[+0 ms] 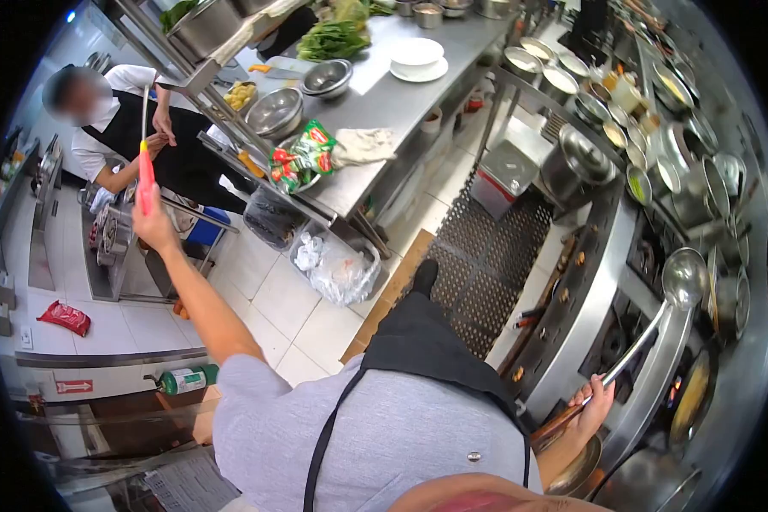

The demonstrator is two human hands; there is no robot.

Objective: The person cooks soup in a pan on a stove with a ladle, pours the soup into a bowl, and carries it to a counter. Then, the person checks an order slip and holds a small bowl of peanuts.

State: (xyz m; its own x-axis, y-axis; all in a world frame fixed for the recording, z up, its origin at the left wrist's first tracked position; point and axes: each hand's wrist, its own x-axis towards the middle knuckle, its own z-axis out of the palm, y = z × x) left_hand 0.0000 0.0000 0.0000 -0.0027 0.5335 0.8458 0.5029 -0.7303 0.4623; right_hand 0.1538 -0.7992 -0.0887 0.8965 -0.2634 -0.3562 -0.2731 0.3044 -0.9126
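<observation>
White-tiled floor (292, 314), my right hand (594, 404) gripping one long metal ladle (683, 280), aimed forward-right, left hand (153, 224) gripping one red-handled tool (146, 175), aimed forward

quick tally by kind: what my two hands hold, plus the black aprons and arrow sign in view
Red-handled tool, in your left hand: 1
Ladle, in your right hand: 1
Black aprons, your apron and the co-worker's apron: 2
Arrow sign: 1
Total: 5

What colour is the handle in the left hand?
Reddish-pink handle, seen best in the head view.
</observation>
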